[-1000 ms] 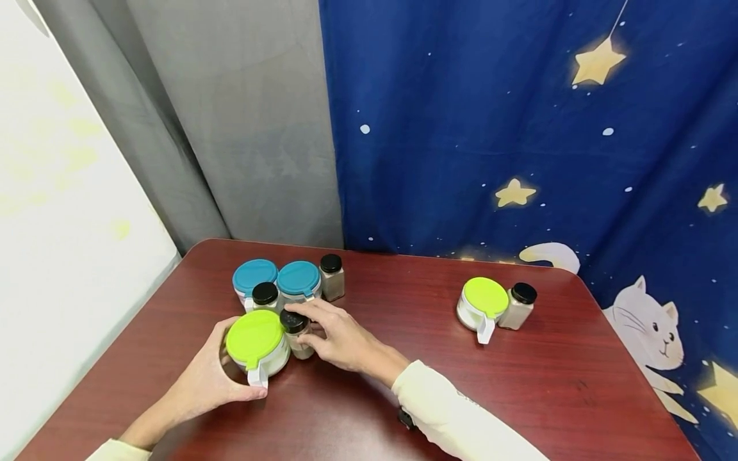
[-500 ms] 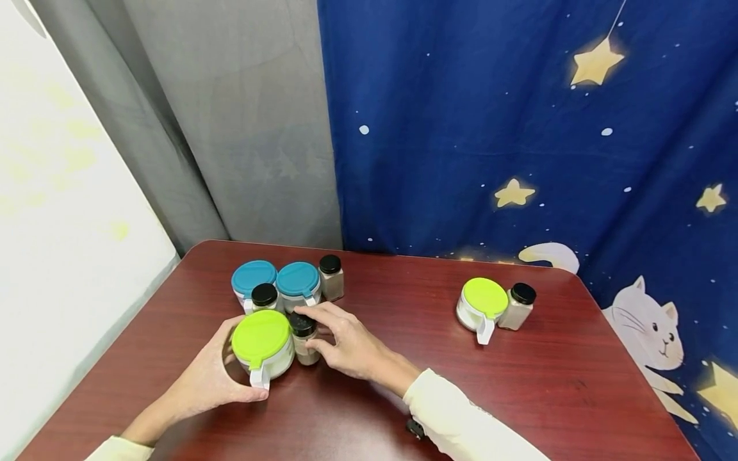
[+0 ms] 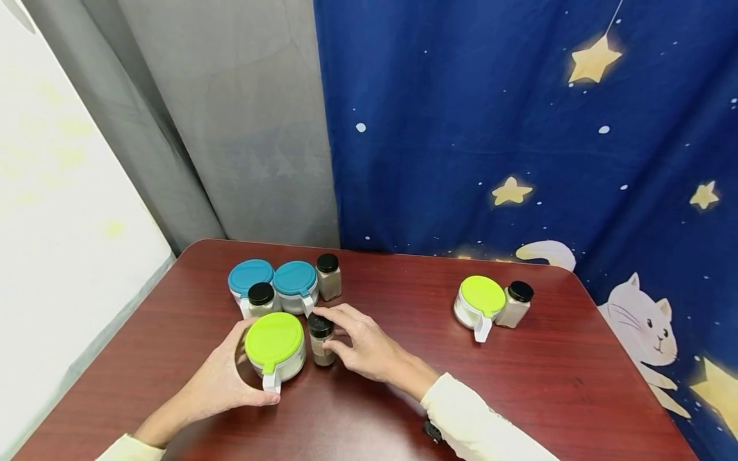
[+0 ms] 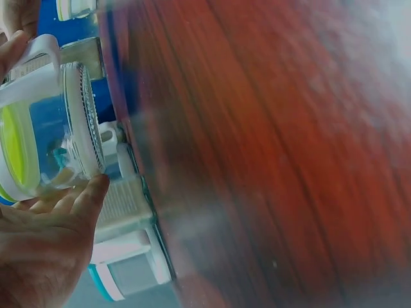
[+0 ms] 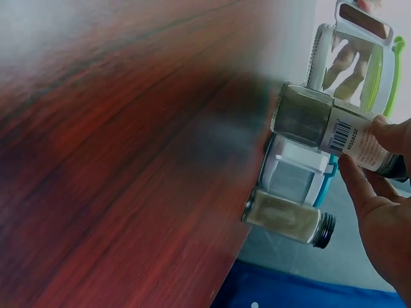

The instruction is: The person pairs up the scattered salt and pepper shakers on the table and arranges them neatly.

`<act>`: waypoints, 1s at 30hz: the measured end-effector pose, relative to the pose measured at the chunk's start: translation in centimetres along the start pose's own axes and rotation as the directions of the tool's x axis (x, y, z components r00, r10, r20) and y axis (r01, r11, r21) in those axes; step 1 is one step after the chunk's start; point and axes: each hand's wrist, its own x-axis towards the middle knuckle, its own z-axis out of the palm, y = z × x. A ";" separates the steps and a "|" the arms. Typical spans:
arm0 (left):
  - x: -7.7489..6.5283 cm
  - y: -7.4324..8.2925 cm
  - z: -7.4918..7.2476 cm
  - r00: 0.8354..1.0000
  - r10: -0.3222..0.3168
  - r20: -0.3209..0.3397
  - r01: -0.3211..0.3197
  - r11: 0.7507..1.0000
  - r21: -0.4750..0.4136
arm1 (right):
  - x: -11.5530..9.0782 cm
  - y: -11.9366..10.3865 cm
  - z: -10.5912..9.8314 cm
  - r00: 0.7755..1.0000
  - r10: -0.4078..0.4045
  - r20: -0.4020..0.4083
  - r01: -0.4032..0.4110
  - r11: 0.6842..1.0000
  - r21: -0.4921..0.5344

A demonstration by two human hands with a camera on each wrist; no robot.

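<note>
My left hand [image 3: 221, 378] grips a clear glass seasoning jar with a lime-green lid [image 3: 273, 339] and a white handle. Its fingers go round the far side, and the thumb lies by the handle. In the left wrist view the base of this jar [image 4: 83, 122] shows close over the tabletop. A small glass spice bottle with a black cap [image 3: 321, 339] is pinched upright between thumb and fingers of my right hand [image 3: 363, 346]. A label with a barcode shows on the bottle [image 5: 302, 119] in the right wrist view. Jar and bottle stand side by side, a narrow gap between them.
Behind the hands are two blue-lidded jars [image 3: 250, 275] and two black-capped spice bottles [image 3: 330, 282]. Farther right, another green-lidded jar [image 3: 481, 298] stands beside a black-capped bottle [image 3: 515, 307]. The reddish-brown table [image 3: 519, 397] ends at grey and blue curtains.
Both hands have moved to the right, carrying the green-lidded jar and the spice bottle with them. A small gap has opened between the two. The things behind stay put.
</note>
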 end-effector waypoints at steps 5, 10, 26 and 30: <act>0.2 0.3 0.5 1.000 0.010 -0.001 -0.010 1.000 0.002 | -0.7 0.3 -0.6 1.000 -0.012 -0.019 0.012 1.000 0.015; 0.5 0.5 1.2 1.000 0.003 0.009 -0.003 1.000 0.010 | -1.5 0.6 -1.6 0.999 -0.010 -0.035 0.011 1.000 0.029; 2.0 1.1 3.1 0.999 0.017 0.048 -0.016 1.000 -0.022 | -3.3 1.4 -4.6 0.993 0.037 -0.108 -0.034 0.999 0.030; 2.3 1.3 3.6 0.998 0.030 0.057 -0.028 0.999 -0.033 | -3.8 1.5 -5.1 0.992 0.055 -0.113 -0.051 0.998 0.033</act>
